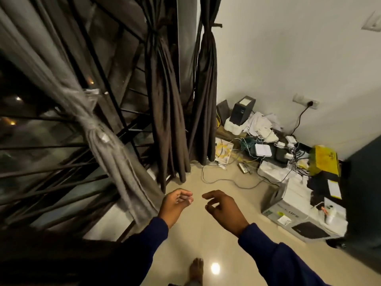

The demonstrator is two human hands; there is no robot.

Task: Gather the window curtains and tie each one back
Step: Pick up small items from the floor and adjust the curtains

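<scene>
A grey curtain [97, 129] hangs gathered at the left, bound in the middle by a tie [90, 120]. Two dark brown curtains hang bunched beyond it: one [165, 112] tied near its top, the other [206, 96] tied beside the wall corner. My left hand [175, 205] hovers low over the floor, right of the grey curtain's hem, fingers loosely curled and holding nothing. My right hand [224, 211] floats beside it, fingers spread and empty. Neither hand touches a curtain.
Black window bars [61, 162] run behind the curtains at the left. Boxes [296, 213], tangled cables [247, 145], a yellow bag [323, 159] and small devices crowd the floor along the right wall. A loose cable [226, 180] trails across the beige floor. My bare foot [196, 269] is below.
</scene>
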